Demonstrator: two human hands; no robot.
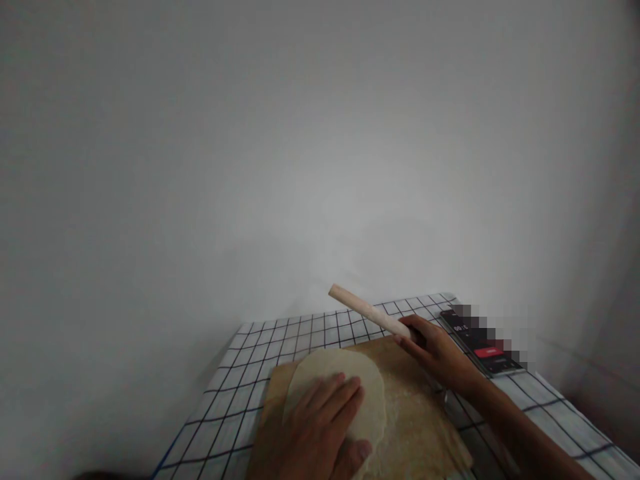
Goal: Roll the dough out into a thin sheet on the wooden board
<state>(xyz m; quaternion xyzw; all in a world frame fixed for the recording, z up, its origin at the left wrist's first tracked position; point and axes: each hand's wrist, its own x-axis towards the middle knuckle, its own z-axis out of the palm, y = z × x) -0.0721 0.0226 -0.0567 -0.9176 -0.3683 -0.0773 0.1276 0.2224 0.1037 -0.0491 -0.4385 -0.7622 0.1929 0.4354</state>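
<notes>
A flattened round of dough (373, 393) lies on the left part of a wooden board (417, 413). My left hand (323, 427) rests flat on the dough, fingers stretched out and thumb apart. In my right hand (430, 347) is a pale wooden rolling pin (365, 310), gripped at its near end. The pin is raised above the board's far edge and slants up to the left, apart from the dough. A dusting of what looks like flour marks the board right of the dough.
A white tablecloth with dark grid lines (230, 393) covers the table under the board. A phone with a lit timer screen (480, 343) lies to the right, beyond my right wrist, partly blurred out. Behind the table's far edge stands a plain grey wall (320, 147).
</notes>
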